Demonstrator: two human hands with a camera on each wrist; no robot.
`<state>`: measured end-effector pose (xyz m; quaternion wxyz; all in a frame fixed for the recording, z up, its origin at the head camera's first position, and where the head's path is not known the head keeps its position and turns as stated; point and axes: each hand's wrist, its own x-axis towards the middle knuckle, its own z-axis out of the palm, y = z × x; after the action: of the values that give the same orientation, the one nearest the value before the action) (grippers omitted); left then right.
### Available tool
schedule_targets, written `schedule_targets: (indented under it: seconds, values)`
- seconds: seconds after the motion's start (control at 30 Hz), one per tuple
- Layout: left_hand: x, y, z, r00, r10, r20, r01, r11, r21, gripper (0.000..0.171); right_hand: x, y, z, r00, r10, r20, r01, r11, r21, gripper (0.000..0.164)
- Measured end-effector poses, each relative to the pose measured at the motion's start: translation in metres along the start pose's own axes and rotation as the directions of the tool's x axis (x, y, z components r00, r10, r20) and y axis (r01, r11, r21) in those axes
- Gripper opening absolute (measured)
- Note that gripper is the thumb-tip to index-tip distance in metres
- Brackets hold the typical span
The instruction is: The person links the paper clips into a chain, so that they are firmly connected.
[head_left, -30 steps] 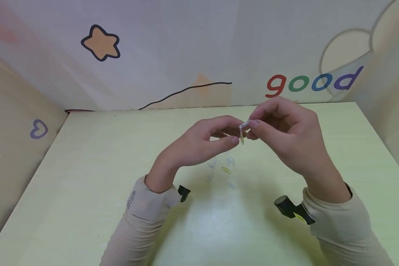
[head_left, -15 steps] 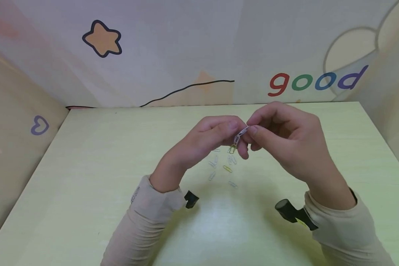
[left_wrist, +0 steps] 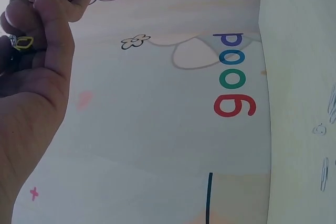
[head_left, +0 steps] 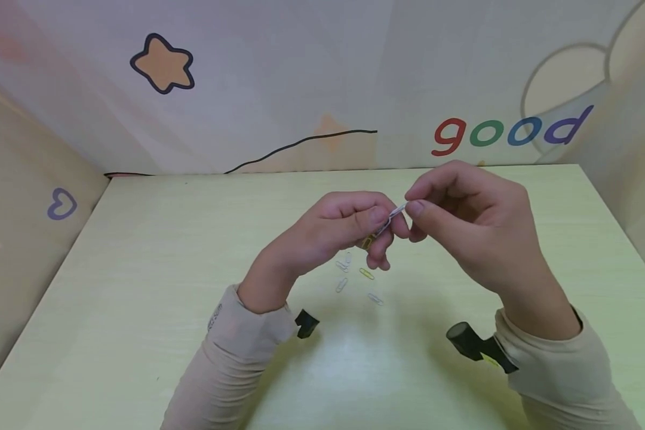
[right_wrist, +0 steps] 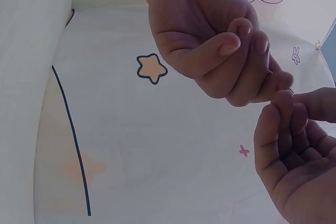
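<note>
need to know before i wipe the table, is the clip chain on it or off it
Off: left hand and right hand hold the chain up between them, above the table, where other clips lie.

Indoor tabletop station; wider premises undetermined. Pale tabletop [head_left: 140, 298] below the fingers [head_left: 441, 179]. Beyond them, a backdrop [head_left: 279, 71] printed with a cartoon star [head_left: 163, 64] and multicoloured "good" [head_left: 486, 132]; left of them, a decorated side wall [head_left: 27, 149].

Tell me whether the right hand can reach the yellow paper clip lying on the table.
Probably yes: nothing covers the yellow paper clip, though the right hand, pinching a white clip, may need freeing first.
</note>
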<state>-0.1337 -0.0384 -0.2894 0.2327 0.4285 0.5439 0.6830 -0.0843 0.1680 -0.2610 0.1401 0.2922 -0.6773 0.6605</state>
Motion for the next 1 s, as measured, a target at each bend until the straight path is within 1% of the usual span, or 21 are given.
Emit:
schedule_targets:
  seconds: [0.2, 0.43, 0.57, 0.6, 0.67, 0.73, 0.77, 0.8, 0.87, 0.93, 1.0]
  values:
    - [-0.001, 0.003, -0.002, 0.999, 0.005, -0.051, -0.002, 0.998, 0.058, 0.023, 0.000, 0.003, -0.001, 1.000, -0.017, -0.014, 0.016, 0.998, -0.066, 0.010]
    - [-0.002, 0.009, -0.005, 0.989, -0.011, -0.149, 0.030, 0.992, 0.119, 0.022, 0.002, 0.005, 0.000, 0.999, -0.025, -0.021, 0.023, 0.997, -0.078, 0.007]
    - [-0.001, 0.008, -0.006, 0.983, -0.002, -0.181, 0.031, 0.987, 0.157, 0.021, 0.004, 0.009, -0.001, 1.000, 0.004, -0.026, -0.006, 0.997, -0.078, 0.008]
    - [-0.001, 0.008, -0.007, 0.982, 0.004, -0.187, 0.028, 0.986, 0.164, 0.021, 0.004, 0.011, -0.003, 1.000, 0.012, -0.023, -0.014, 0.998, -0.060, 0.008]
    - [-0.001, 0.009, -0.008, 0.979, 0.023, -0.201, 0.015, 0.982, 0.187, 0.021, 0.005, 0.016, -0.005, 0.999, 0.053, -0.013, -0.053, 0.998, -0.027, 0.007]
    - [-0.002, 0.011, -0.010, 0.976, 0.043, -0.214, 0.001, 0.979, 0.202, 0.022, 0.006, 0.024, -0.009, 0.993, 0.120, 0.013, -0.120, 0.991, -0.053, 0.006]
    - [-0.002, 0.011, -0.011, 0.974, 0.053, -0.219, -0.006, 0.978, 0.209, 0.022, 0.007, 0.028, -0.010, 0.987, 0.161, 0.030, -0.157, 0.983, -0.094, 0.006]
    - [-0.003, 0.012, -0.013, 0.973, 0.063, -0.224, -0.014, 0.977, 0.215, 0.022, 0.007, 0.033, -0.012, 0.975, 0.216, 0.046, -0.209, 0.970, -0.126, 0.007]
    - [-0.004, 0.013, -0.014, 0.970, 0.077, -0.229, -0.025, 0.975, 0.221, 0.023, 0.008, 0.046, -0.014, 0.939, 0.330, 0.093, -0.303, 0.926, -0.225, 0.009]
    - [-0.005, 0.014, -0.015, 0.970, 0.083, -0.230, -0.031, 0.975, 0.221, 0.023, 0.009, 0.061, -0.017, 0.888, 0.437, 0.145, -0.377, 0.871, -0.315, 0.012]
    - [-0.006, 0.013, -0.016, 0.969, 0.084, -0.231, -0.033, 0.976, 0.217, 0.023, 0.008, 0.079, -0.019, 0.827, 0.528, 0.192, -0.436, 0.819, -0.372, 0.014]
